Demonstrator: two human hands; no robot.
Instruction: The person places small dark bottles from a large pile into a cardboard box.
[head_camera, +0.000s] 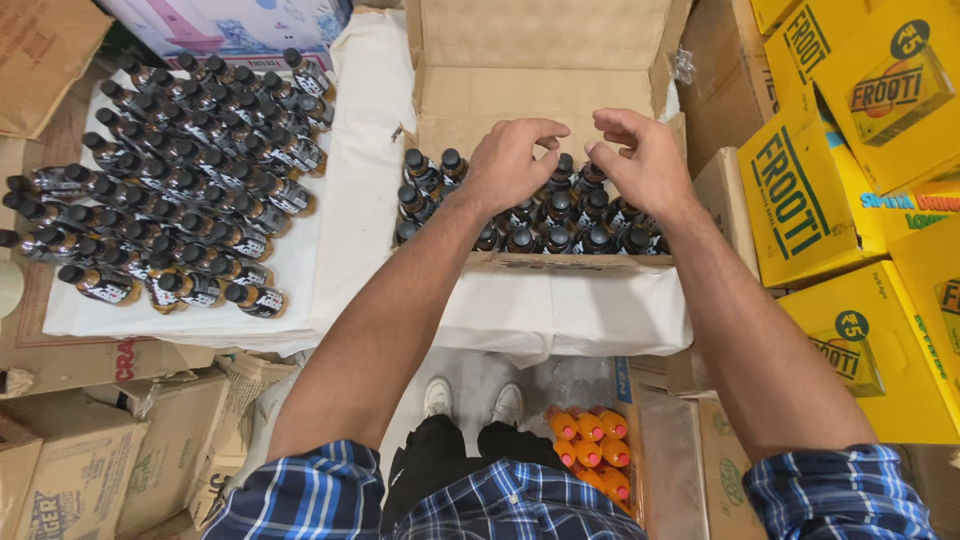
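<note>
Nearest the camera are the blue plaid sleeves (330, 495) of the person, rolled back from two bare forearms, with black trousers and white shoes (472, 400) on the floor below. Just right of the shoes stands a pack of orange-capped bottles (592, 450). Both arms reach forward over a table covered in white cloth (365, 180) to an open cardboard box (540, 60) filled along its near side with upright dark bottles with black caps (425, 185). The left hand (510, 165) and the right hand (645, 160) hover close together just above the bottle caps, fingers curled loosely downward; each grip is narrow and holds nothing. Left on the cloth lies a large batch of the same dark bottles on their sides (185, 170). Yellow cartons (850, 200) are stacked at the right, brown cartons (90, 450) at lower left.
</note>
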